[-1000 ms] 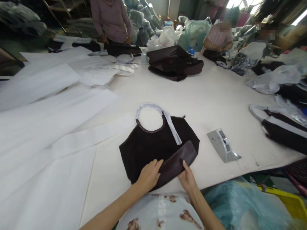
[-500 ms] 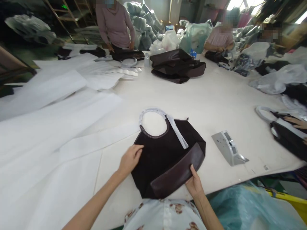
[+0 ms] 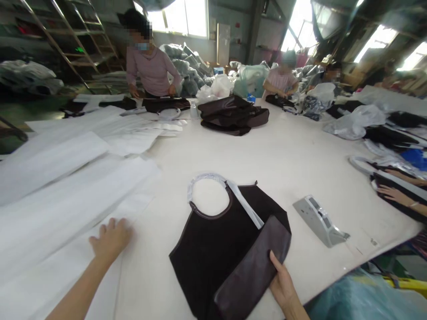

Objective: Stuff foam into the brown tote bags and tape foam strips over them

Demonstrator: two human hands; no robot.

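Note:
A dark brown handbag [image 3: 200, 249] lies flat on the table before me, its round handle [image 3: 207, 178] wrapped in white material. A white strip [image 3: 245, 202] runs down from the handle across the bag. My right hand [image 3: 282, 282] grips the smooth leather bottom panel [image 3: 253, 271], thumb on top and fingers underneath. Off to the left, my left hand [image 3: 111, 240] is over the white sheets [image 3: 76, 191], fingers apart and slightly blurred, with nothing visibly held. Whether it touches a sheet I cannot tell.
A grey tape dispenser [image 3: 320, 220] stands right of the bag. Dark bags [image 3: 231, 115] are piled at the table's far side. A person in pink [image 3: 151, 73] stands across the table, and another person's hand [image 3: 395, 195] rests on a bag at right.
My left hand has left the bag's left side and moved left over the white sheets. The bottom panel is tilted up more in my right hand. The view has risen.

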